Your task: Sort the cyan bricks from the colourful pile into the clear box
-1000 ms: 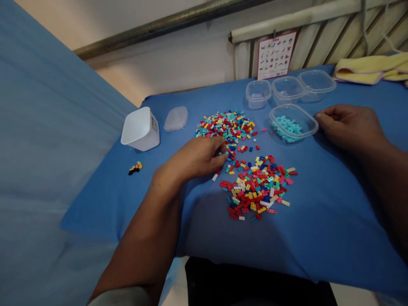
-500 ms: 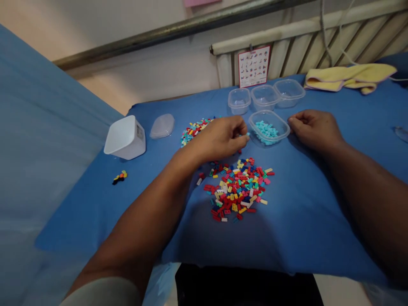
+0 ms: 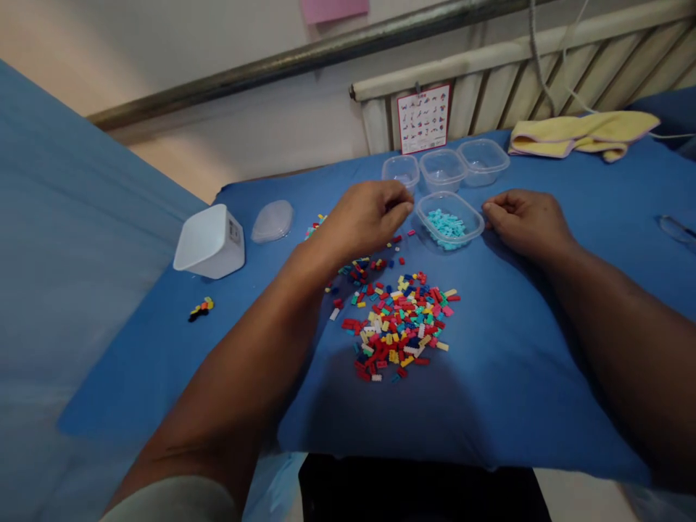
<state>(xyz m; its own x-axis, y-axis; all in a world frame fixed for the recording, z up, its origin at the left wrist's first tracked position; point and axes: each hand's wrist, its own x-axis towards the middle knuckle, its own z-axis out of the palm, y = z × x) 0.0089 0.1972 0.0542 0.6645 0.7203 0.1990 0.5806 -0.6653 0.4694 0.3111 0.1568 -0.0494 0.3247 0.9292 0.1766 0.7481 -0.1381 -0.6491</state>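
Observation:
A clear plastic container holds a heap of small light-blue toy bricks. My left hand is at its left side, thumb and forefinger pinched together; what is between them, if anything, is hidden. At the container's right rim, my right hand has its fingers curled, with the tips against the rim. A pile of mixed-colour bricks lies in front of the container. Another group of bricks is partly covered by my left hand and forearm, with loose pieces scattered between.
Three more clear containers stand in a row behind. To the left are a white tub, a clear lid and a small cluster of black, yellow and orange pieces. A yellow cloth lies at the back right, below the radiator.
My left hand has moved slightly back and left. A light-blue brick seen at its fingertips earlier no longer shows there. My right hand stays at the container's rim; the whole view has shifted a little.

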